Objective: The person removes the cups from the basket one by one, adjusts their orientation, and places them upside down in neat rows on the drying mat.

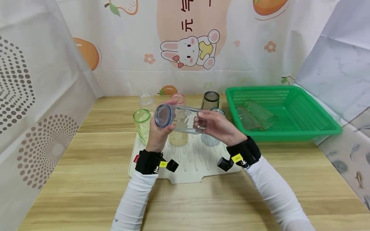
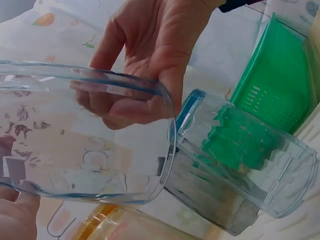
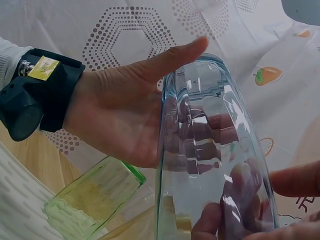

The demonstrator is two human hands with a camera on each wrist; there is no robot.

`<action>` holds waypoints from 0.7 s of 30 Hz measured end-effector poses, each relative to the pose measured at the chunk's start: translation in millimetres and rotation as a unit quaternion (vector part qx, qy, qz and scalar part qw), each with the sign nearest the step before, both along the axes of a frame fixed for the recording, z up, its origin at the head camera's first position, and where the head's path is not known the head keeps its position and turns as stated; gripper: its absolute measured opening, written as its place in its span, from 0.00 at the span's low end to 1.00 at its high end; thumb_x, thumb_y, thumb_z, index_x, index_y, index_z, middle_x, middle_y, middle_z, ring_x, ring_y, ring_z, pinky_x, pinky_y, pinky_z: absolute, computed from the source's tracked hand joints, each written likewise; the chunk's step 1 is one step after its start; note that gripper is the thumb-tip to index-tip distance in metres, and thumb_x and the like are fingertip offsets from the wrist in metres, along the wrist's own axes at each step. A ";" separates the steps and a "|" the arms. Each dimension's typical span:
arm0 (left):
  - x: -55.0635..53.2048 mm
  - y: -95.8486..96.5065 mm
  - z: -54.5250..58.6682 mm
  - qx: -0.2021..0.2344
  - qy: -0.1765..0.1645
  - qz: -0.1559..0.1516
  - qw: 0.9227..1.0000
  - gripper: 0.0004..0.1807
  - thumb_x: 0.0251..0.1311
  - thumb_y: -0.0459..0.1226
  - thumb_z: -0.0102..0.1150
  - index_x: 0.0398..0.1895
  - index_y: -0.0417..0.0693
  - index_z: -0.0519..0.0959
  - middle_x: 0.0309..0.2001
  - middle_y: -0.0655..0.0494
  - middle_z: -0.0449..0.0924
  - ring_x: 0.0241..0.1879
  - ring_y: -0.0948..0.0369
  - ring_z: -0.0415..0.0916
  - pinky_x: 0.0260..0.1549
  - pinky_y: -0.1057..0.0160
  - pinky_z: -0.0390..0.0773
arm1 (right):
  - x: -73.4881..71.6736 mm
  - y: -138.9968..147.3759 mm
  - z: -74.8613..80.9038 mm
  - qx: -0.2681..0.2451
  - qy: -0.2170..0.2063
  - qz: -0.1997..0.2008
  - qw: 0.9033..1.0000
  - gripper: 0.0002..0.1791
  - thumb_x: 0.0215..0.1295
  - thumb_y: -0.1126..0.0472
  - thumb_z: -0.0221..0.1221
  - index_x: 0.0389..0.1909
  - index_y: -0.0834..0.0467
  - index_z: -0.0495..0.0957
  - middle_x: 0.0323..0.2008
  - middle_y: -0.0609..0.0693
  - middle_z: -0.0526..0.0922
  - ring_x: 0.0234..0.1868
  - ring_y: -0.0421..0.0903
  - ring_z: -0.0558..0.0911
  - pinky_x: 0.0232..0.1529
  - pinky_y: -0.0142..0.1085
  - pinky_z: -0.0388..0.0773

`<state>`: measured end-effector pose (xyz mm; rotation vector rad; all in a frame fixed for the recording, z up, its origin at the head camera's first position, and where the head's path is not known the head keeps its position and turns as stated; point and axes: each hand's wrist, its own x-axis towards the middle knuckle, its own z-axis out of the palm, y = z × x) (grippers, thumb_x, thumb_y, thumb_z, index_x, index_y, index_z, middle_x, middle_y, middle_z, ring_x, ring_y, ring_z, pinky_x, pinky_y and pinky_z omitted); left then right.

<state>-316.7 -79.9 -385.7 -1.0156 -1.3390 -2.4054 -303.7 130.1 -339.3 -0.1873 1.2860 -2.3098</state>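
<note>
A clear, blue-tinted drinking glass (image 1: 185, 120) lies sideways in the air between both hands, above a white draining mat (image 1: 185, 163). Its thick base points left and its open rim points right. My left hand (image 1: 158, 134) grips the base end, with the fingers behind the glass and the thumb in front. At the rim end, my right hand (image 1: 216, 126) pinches the wall; the left wrist view shows its thumb (image 2: 172, 82) by the rim and its other fingers through the glass. The right wrist view shows the left palm (image 3: 120, 115) against the glass.
Upside-down glasses stand on the mat: green (image 1: 142, 126), yellow (image 1: 178, 139), light blue (image 1: 210, 140), pink (image 1: 180, 98), dark grey (image 1: 211, 100) and colourless (image 1: 147, 102). To the right, a green basket (image 1: 306, 134) holds clear glasses (image 1: 258, 112) lying down. A printed cloth (image 1: 124, 77) hangs behind.
</note>
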 end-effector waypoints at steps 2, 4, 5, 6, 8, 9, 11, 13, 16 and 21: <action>1.7 1.4 -1.4 0.006 -0.010 0.009 1.000 0.39 0.44 0.53 0.75 0.59 0.47 0.72 0.62 0.43 0.70 0.67 0.47 0.58 0.64 0.50 0.58 | 0.6 -0.6 -2.3 -0.003 -0.005 -0.004 1.000 0.14 0.77 0.68 0.42 0.32 0.60 0.74 0.33 0.53 0.78 0.37 0.47 0.77 0.49 0.40 0.74; 2.8 2.8 -2.5 0.012 -0.018 0.017 1.000 0.37 0.45 0.52 0.75 0.57 0.47 0.72 0.60 0.46 0.72 0.64 0.48 0.61 0.64 0.51 0.58 | 1.3 -1.0 -4.0 -0.007 -0.007 -0.006 1.000 0.14 0.76 0.68 0.42 0.32 0.60 0.74 0.33 0.53 0.78 0.37 0.47 0.76 0.49 0.40 0.75; 3.5 3.6 -2.6 0.014 -0.020 0.021 0.999 0.36 0.46 0.52 0.75 0.57 0.48 0.73 0.58 0.47 0.73 0.63 0.49 0.62 0.62 0.52 0.59 | 1.7 -0.8 -4.8 -0.011 -0.008 -0.005 1.000 0.13 0.76 0.68 0.42 0.32 0.59 0.73 0.33 0.53 0.77 0.38 0.47 0.76 0.49 0.40 0.75; 3.8 4.4 -2.5 0.016 -0.020 0.022 0.999 0.36 0.46 0.52 0.75 0.56 0.48 0.73 0.57 0.48 0.74 0.62 0.49 0.63 0.61 0.53 0.60 | 2.2 -0.8 -5.1 -0.014 -0.010 -0.004 1.000 0.13 0.76 0.68 0.42 0.32 0.59 0.74 0.33 0.53 0.77 0.38 0.47 0.76 0.49 0.40 0.75; 4.7 4.8 -1.0 0.021 -0.015 0.019 0.999 0.35 0.46 0.51 0.75 0.55 0.48 0.73 0.56 0.48 0.74 0.61 0.49 0.63 0.61 0.54 0.60 | 2.8 -0.8 -5.7 -0.021 -0.010 0.002 1.000 0.14 0.76 0.68 0.43 0.32 0.60 0.75 0.34 0.53 0.78 0.39 0.47 0.76 0.50 0.40 0.74; 5.1 4.6 0.1 0.025 -0.017 0.018 0.999 0.34 0.46 0.51 0.75 0.55 0.48 0.73 0.55 0.49 0.75 0.60 0.50 0.64 0.61 0.54 0.60 | 3.1 -0.5 -5.8 -0.023 -0.009 0.007 1.000 0.15 0.76 0.68 0.42 0.32 0.60 0.75 0.34 0.53 0.78 0.39 0.48 0.76 0.50 0.40 0.74; 6.3 2.8 3.6 0.037 -0.023 0.010 0.999 0.33 0.46 0.51 0.75 0.54 0.48 0.73 0.53 0.49 0.76 0.59 0.51 0.65 0.61 0.54 0.60 | 3.8 0.8 -5.8 -0.025 -0.003 0.018 1.000 0.15 0.76 0.68 0.42 0.33 0.60 0.77 0.36 0.53 0.79 0.41 0.48 0.76 0.52 0.40 0.73; 7.6 -2.0 7.5 0.047 -0.033 0.003 0.998 0.33 0.46 0.50 0.76 0.53 0.47 0.74 0.53 0.49 0.76 0.58 0.52 0.66 0.61 0.54 0.59 | 4.3 3.8 -6.1 -0.023 0.006 0.027 0.999 0.15 0.77 0.67 0.41 0.36 0.60 0.77 0.39 0.53 0.79 0.45 0.49 0.76 0.56 0.41 0.70; 10.8 -14.5 12.7 0.052 -0.049 -0.005 0.997 0.33 0.46 0.49 0.76 0.54 0.46 0.74 0.53 0.49 0.76 0.57 0.53 0.67 0.63 0.54 0.58 | 4.4 13.2 -7.3 -0.015 0.018 0.027 0.999 0.15 0.78 0.66 0.39 0.45 0.60 0.76 0.45 0.53 0.77 0.51 0.49 0.74 0.64 0.43 0.63; 18.9 -42.8 14.9 0.024 -0.046 -0.013 0.999 0.33 0.49 0.47 0.74 0.56 0.45 0.73 0.55 0.48 0.74 0.59 0.53 0.66 0.66 0.53 0.56 | 3.0 38.2 -9.0 -0.015 0.015 -0.003 1.000 0.14 0.78 0.65 0.40 0.53 0.61 0.72 0.52 0.54 0.74 0.55 0.49 0.72 0.67 0.42 0.58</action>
